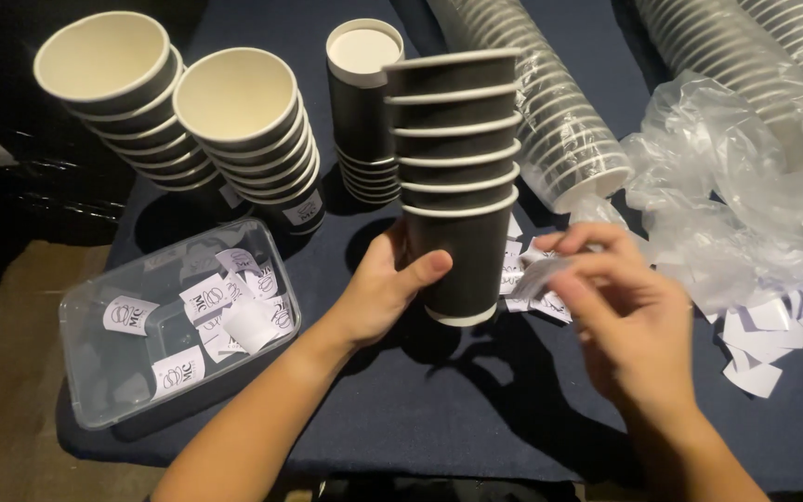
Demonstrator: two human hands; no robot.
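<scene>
Two bare hands work above a dark blue table: the left hand is wrapped around the bottom cup of a stack of black paper cups, holding it upright just above the cloth, while the right hand pinches a small white sticker between thumb and fingertips just beside that stack. Left of the hands lies a clear plastic tray holding printed stickers, and at the right lie scraps of white backing paper and crumpled plastic wrap. Farther back stand three more cup stacks and long sleeves of cups in clear wrap.
</scene>
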